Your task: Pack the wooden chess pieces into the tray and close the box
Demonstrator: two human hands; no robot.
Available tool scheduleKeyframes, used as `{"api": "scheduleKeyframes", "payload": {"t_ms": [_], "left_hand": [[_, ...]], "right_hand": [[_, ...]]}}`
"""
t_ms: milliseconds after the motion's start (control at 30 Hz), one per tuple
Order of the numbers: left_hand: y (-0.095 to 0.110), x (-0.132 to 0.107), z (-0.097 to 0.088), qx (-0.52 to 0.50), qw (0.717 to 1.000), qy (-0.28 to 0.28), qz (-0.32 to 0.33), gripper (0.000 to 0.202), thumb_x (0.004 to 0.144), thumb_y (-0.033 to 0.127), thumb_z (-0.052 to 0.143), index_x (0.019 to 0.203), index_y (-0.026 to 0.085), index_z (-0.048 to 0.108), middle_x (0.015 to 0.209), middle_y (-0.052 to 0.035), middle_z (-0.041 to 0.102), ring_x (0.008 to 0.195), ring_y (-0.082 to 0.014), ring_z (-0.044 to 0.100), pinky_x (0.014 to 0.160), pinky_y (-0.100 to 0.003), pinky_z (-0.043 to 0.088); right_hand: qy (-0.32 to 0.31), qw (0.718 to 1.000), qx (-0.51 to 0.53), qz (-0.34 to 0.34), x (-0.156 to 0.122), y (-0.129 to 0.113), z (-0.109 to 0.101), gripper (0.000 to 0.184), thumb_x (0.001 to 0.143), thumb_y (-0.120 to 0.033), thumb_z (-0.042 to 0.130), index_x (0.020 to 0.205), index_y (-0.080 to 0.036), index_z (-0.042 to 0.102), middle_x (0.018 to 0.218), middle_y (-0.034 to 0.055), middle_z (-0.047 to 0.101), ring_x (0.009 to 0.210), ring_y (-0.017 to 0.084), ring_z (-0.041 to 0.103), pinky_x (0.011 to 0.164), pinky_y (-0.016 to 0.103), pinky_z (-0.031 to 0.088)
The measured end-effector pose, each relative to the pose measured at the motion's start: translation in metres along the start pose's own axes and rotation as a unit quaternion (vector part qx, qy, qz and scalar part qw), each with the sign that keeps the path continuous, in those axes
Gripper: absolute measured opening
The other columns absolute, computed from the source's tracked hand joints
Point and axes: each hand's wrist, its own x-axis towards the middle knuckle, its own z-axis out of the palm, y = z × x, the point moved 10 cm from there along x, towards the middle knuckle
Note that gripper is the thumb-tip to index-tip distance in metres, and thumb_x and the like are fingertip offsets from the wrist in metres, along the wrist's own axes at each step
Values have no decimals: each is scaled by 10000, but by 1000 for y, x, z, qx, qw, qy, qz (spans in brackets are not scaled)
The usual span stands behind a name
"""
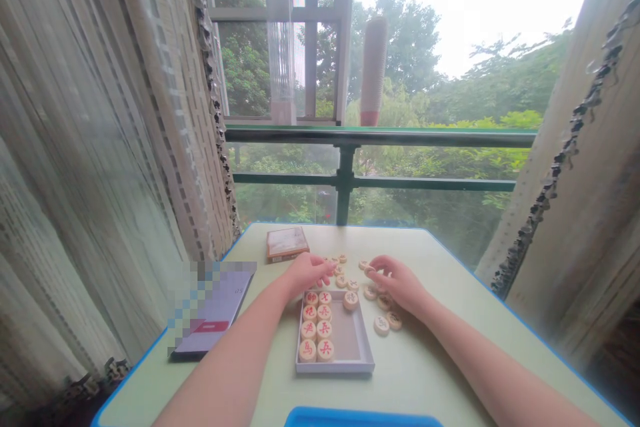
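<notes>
A shallow white box tray [361, 365] holds two columns of wooden Chinese chess pieces [325, 329] with red characters on its left side. One more piece [351, 300], with a dark character, lies at its upper right. Beyond the box's far edge my left hand [314, 269] reaches over with fingers stretched out and apart, beside several loose pieces [341, 281]. To the right, my right hand [397, 280] pinches a chess piece [369, 269] between thumb and fingers. Below that hand more loose pieces [381, 325] lie on the table, partly overlapping.
The box lid [287, 243] lies at the back left of the pale table [270, 387]. A grey notebook-like item [217, 320], partly pixelated, is at left. A blue object [360, 416] shows at the front edge. Green railing [380, 138] and curtains [100, 113] surround the table.
</notes>
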Motion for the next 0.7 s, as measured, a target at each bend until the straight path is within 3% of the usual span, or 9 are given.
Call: {"api": "scheduleKeyframes", "payload": {"t_ms": [100,300,467,567,700], "left_hand": [[0,0,0,6,1000,0,-3,465,661,540,584,738,85,649,626,-60,617,512,-94,480,506,-233,358],[3,-6,1,10,1000,1,0,436,672,521,574,735,95,647,636,-62,624,522,-100,491,518,-238,359],[5,-8,2,23,1000,5,8,437,667,533,571,707,103,640,628,-52,621,522,-101,495,522,-239,364],[8,-9,4,45,999,7,20,433,672,531,566,697,106,646,621,-47,621,525,-107,503,516,-238,368],[31,-19,5,75,994,26,76,384,678,491,581,712,119,667,655,-45,647,595,-131,548,560,-243,398]], "right_hand": [[23,996,82,29,-2,3,-6,278,707,-417,577,858,-187,615,823,38,645,754,166,581,656,276,449],[-6,975,215,64,-13,-6,-4,362,692,-399,599,972,-173,641,837,61,657,739,170,592,671,301,464],[4,972,224,65,-17,-12,-9,339,664,-372,638,933,-166,631,806,48,654,696,160,581,665,306,456],[-25,974,211,78,-20,-14,-3,303,649,-343,657,889,-159,650,825,54,666,737,167,585,704,307,447],[-72,967,228,90,-29,-20,10,311,608,-325,699,870,-168,644,840,40,667,778,170,597,707,294,437]]}}
